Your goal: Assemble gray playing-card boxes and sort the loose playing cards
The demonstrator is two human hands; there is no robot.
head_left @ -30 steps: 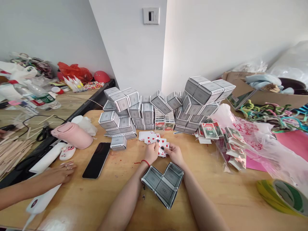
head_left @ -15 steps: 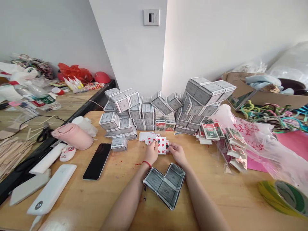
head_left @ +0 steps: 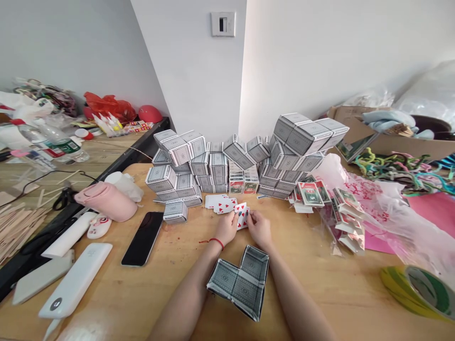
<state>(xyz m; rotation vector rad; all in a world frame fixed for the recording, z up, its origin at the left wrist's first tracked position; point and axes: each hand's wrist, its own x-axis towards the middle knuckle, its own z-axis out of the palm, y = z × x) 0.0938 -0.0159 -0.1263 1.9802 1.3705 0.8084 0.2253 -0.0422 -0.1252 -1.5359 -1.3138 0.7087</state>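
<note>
Both hands grip playing cards [head_left: 242, 219] with red hearts over the middle of the table. My left hand [head_left: 227, 227], with a red string at its wrist, pinches their left side. On the right side, my right hand [head_left: 259, 229] is closed on the cards' edge. Just beyond my left hand lie several loose face-up cards [head_left: 221, 203]. Between my forearms sits an L-shaped piece of joined card boxes [head_left: 242, 283] with grey patterned faces. Behind the hands stand stacked grey card blocks [head_left: 177, 182] and upright red and green card packs [head_left: 243, 183].
A black phone [head_left: 142, 239], a white power bank [head_left: 76, 280] and a pink pouch [head_left: 105, 201] lie left. To the right are opened card boxes [head_left: 348, 220], a plastic bag [head_left: 377, 203] and a roll of yellow-green tape [head_left: 419, 290]. More blocks [head_left: 302, 137] rise at the back right.
The held cards have turned and tilted, with my right hand closer to the left one and covering more of them. The L-shaped piece appears slightly lower and turned in view.
</note>
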